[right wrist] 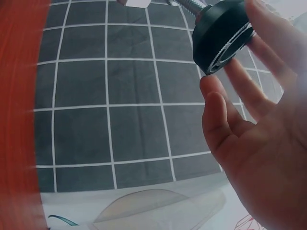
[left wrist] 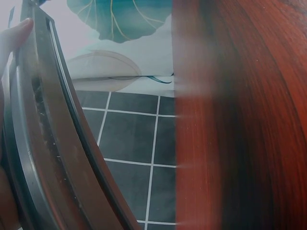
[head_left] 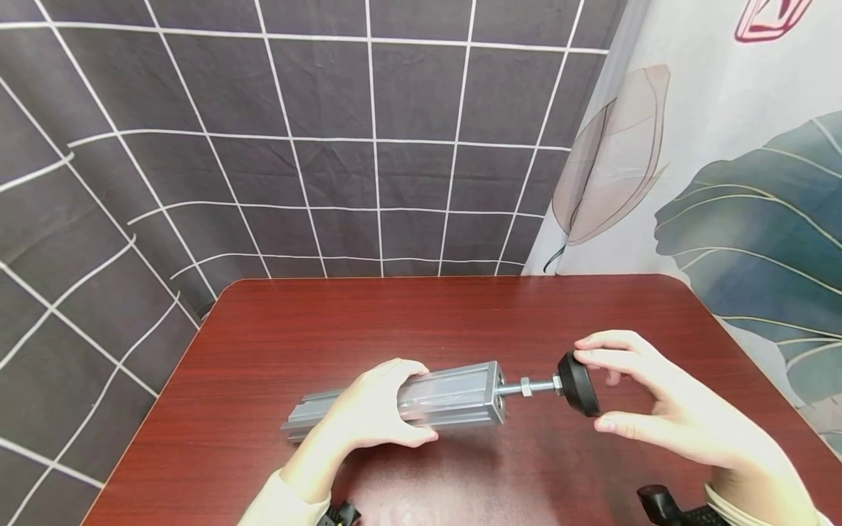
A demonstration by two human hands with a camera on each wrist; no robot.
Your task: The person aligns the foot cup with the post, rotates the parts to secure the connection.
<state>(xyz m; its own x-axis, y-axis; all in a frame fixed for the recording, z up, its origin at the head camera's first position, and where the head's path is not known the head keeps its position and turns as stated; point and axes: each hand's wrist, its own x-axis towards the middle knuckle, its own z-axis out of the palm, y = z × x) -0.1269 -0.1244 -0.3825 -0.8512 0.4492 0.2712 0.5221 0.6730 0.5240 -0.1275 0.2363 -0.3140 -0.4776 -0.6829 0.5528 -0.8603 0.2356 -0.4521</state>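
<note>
A silver aluminium extrusion (head_left: 454, 394) is held tilted over the table, its far-right end raised. My left hand (head_left: 368, 409) grips it around the middle, with the thumb on the near side and the fingers over the far side. In the left wrist view the grooved extrusion (left wrist: 53, 120) runs down the left edge. From its end face sticks a threaded rod with a nut (head_left: 525, 387), ending in a black levelling foot (head_left: 577, 385). My right hand (head_left: 664, 409) pinches the foot's rim between fingers and thumb. The right wrist view shows the foot's hollow underside (right wrist: 235, 45) facing the palm.
The reddish-brown wooden table (head_left: 316, 314) has rounded far corners. Behind it hangs a dark grey cloth with white grid lines (head_left: 414, 95), and on the right a white curtain with leaf prints (head_left: 697, 95). A black wrist camera mount (head_left: 658, 504) sits below my right hand.
</note>
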